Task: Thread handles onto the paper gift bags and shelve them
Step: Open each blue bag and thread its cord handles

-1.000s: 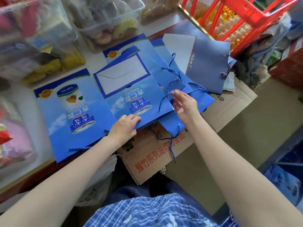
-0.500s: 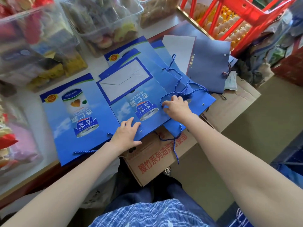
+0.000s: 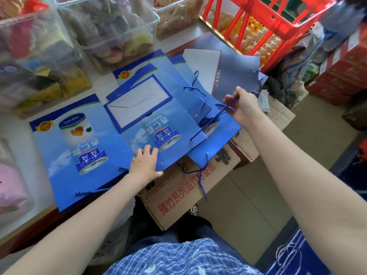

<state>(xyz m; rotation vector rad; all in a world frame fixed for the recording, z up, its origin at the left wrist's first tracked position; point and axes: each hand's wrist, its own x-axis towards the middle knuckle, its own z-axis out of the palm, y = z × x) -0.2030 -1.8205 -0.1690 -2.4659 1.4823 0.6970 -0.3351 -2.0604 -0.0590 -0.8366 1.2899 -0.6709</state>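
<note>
— Looking at the hands, what is new since a moment ago?
— The right hand (image 3: 245, 107) was lying on the top bag. Now it has gone up and to the right, and its grip pinches a blue cord (image 3: 228, 108) and pulls it tight. The left hand (image 3: 145, 165) has stayed put, fingers spread flat, pressing the near edge of the top bag (image 3: 158, 124).

— Where are the bags?
— They lie flat on the desk (image 3: 14, 135), in a fan, one over the next. One more blue bag (image 3: 79, 147) lies to the left with its own cord. A darker blue bag (image 3: 236, 76) lies far right.

— What boxes can you see?
— Clear plastic tubs (image 3: 111, 22) sit at the far side, full of snacks in many colors, too blurry to name. A red crate (image 3: 278, 22) at the far right holds small pale round things. A brown cardboard box (image 3: 178, 195) with red writing sits under the near edge of the bags.

— What do the things look like?
— The bags are smooth, shiny paper with a picture of a can and small metal holes. The cord is twisted like rope. The top bag's folded white bottom looks like an envelope.
</note>
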